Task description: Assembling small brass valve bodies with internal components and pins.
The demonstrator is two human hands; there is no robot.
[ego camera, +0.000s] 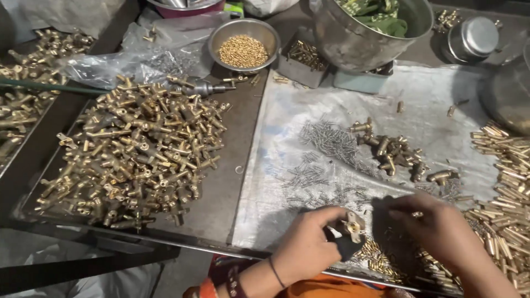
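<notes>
Brass glints at the bottom centre of the frame, where the left hand [309,243] grips a small brass fitting [352,225], fingers curled round it over a dark block. Just right of it, the right hand [436,229] arches palm-down, fingertips pinched near the fitting; what they pinch cannot be told. Thin grey springs [326,140] lie scattered on the crinkled plastic sheet [441,94] beyond. Left of centre spreads a heap of brass valve bodies [138,149]. Farther up, a steel bowl [218,41] holds tiny golden pieces.
</notes>
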